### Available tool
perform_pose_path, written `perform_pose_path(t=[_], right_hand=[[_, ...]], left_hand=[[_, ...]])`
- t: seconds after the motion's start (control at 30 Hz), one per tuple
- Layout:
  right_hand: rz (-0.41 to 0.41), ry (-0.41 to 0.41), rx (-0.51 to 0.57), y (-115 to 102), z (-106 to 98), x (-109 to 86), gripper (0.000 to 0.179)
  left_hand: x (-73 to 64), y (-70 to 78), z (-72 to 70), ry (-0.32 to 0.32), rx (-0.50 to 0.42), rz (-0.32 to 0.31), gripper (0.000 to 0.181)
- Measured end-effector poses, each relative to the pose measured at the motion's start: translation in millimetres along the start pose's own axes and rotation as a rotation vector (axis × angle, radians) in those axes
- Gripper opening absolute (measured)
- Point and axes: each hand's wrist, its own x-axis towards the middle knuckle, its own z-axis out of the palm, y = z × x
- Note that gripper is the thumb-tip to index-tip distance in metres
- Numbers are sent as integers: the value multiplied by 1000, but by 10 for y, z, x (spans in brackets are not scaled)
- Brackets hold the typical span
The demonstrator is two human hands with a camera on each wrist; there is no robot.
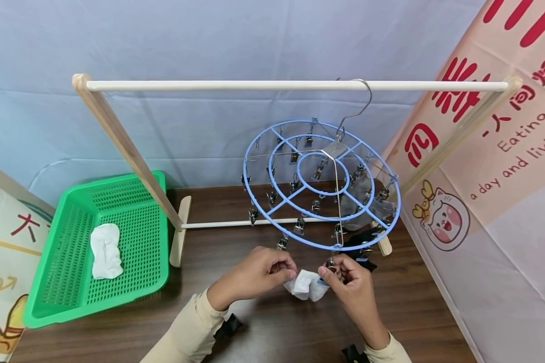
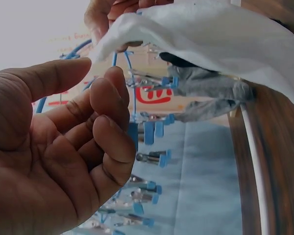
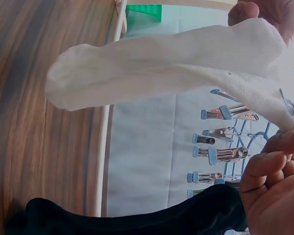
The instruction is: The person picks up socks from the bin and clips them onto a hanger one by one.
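A white sock [image 1: 303, 285] hangs between my two hands below the near rim of a round blue clip hanger [image 1: 320, 247]. My left hand [image 1: 263, 269] pinches one corner of its opening between thumb and forefinger; the other fingers curl loosely in the left wrist view. At the opposite corner, my right hand [image 1: 354, 285] grips a metal clip [image 1: 330, 263] with blue tips right at the sock's edge. The foot of the sock [image 3: 78, 81] droops free in the right wrist view. Fingers partly hide the clip.
The hanger hooks onto a white rail [image 1: 218, 86] on wooden legs. Grey socks [image 1: 361, 199] and a black sock [image 3: 132, 223] hang at its right side, near my right hand. A green basket [image 1: 161, 242] at left holds another white sock [image 1: 106, 251].
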Motion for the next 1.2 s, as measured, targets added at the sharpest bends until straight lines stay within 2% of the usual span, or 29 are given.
perform_pose_path(t=[0.2, 0.47, 0.67, 0.93, 1.2], right_hand=[[-35, 4, 19, 16, -14, -3, 12], [-4, 30, 22, 32, -32, -17, 15], [45, 95, 1, -63, -29, -13, 15], [79, 123, -11, -4, -58, -17, 11], [49, 167, -33, 3, -69, -36, 13]], left_hand=[[-102, -66, -89, 36, -4, -23, 7], [-261, -199, -231, 94, 8, -56, 7], [-391, -290, -360, 123, 16, -126, 8], [-541, -430, -510, 201, 54, -203, 12], [-695, -539, -595, 271, 88, -241, 11]])
